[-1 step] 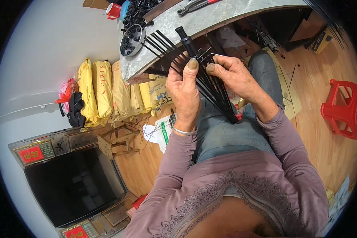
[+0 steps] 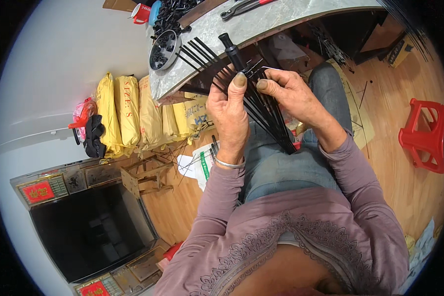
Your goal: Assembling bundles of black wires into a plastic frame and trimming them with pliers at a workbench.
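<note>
Both my hands are raised over my lap, just in front of the table's edge. My left hand (image 2: 229, 116) is closed around a bundle of thin black rods (image 2: 269, 116), thumb pointing up. The rods fan out toward the upper left and run down to the lower right over my jeans. A black tube (image 2: 231, 48) sticks up from the top of the bundle. My right hand (image 2: 293, 96) pinches the rods near the top with thumb and fingers, right beside my left thumb.
A grey stone-look table (image 2: 261, 27) carries a round black dish of small black parts (image 2: 164, 49), a red mug (image 2: 142, 12) and pliers (image 2: 241, 7). Yellow sacks (image 2: 128, 116) lean below it. A red stool (image 2: 426, 133) stands right, a dark screen (image 2: 89, 232) lower left.
</note>
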Action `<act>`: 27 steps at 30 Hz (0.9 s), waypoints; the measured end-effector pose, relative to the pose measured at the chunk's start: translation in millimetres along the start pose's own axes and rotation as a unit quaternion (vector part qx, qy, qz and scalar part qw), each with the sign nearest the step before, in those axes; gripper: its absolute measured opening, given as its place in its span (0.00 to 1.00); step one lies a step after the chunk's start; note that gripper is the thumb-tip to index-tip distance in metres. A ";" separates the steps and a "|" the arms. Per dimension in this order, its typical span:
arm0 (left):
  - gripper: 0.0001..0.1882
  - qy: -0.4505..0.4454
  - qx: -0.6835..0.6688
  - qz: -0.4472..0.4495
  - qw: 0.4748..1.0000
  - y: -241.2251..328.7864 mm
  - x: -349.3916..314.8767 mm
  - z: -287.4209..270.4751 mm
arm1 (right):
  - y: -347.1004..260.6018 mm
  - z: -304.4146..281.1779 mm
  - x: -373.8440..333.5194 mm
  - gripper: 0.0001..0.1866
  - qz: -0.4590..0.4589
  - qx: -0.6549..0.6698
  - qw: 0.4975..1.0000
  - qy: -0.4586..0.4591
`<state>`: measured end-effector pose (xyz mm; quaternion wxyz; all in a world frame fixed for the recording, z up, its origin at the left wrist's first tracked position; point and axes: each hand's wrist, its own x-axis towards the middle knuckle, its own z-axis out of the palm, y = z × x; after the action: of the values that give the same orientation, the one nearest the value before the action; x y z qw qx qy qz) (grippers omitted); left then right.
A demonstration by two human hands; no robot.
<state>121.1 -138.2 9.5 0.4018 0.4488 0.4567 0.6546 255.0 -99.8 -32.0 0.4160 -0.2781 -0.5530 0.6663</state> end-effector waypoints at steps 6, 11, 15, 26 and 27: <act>0.13 0.024 0.014 0.011 1.000 -1.0 -2.0 0.9 | -9.7 -2.4 -1.5 0.14 0.033 0.008 0.999 -0.023; 0.12 0.013 0.013 0.007 1.000 1.6 -2.4 3.5 | 3.0 -2.4 1.0 0.14 0.007 0.032 0.999 -0.016; 0.12 0.019 0.039 0.020 0.999 2.2 -2.7 5.4 | 2.1 -4.2 1.6 0.13 0.007 0.023 0.999 -0.026; 0.12 0.022 0.074 0.056 0.995 4.3 -6.1 13.3 | -21.0 -2.7 -2.9 0.15 0.065 0.074 0.995 -0.007; 0.12 0.020 0.073 0.056 0.996 4.1 -6.3 13.8 | -18.4 -3.1 -2.9 0.15 0.065 0.073 0.995 -0.006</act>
<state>135.5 -141.9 14.5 0.3213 0.4882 0.4861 0.6497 263.6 -100.0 -15.2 0.3877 -0.2786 -0.4855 0.7324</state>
